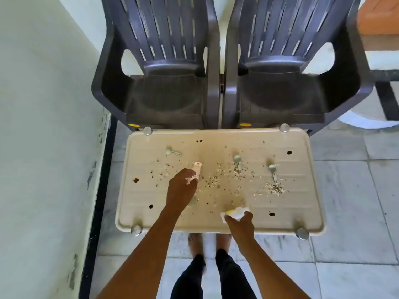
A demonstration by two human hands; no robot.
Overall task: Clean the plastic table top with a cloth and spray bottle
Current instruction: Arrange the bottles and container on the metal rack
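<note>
While the person stands at the desk's (306,214) near edge, the left hand (181,187) is over the desk's left-centre, fingers curled round a spray bottle (197,167). The bottle's white head pokes out past the fingers toward the desk's far edge, and most of the body is hidden under the hand. Right hand (240,224) is at the desk's near edge, right of centre, and pinches a white cloth (236,212) with a yellow edge. The cloth is bunched and rests on the desk top. The desk is beige plastic with a raised rim and a round metal cap (136,230) at each corner. Three small measuring spoons lie on it: one (172,152) at far left, one (238,161) just right of centre, one (273,172) further right. Crumbs and grains (275,188) are scattered across the desk's middle, thickest in a pile at the handle end of the rightmost spoon. Dark stains dot the top, among them one (289,152) at far right and a reddish one (136,180) at the left edge. Two dark plastic chairs, left (159,89) and right (287,89), stand side by side against the desk's far edge. Bare feet (195,242) and dark trouser legs show below the desk's near edge on a tiled floor (345,244). A pale wall (43,126) runs along the desk's left.
</note>
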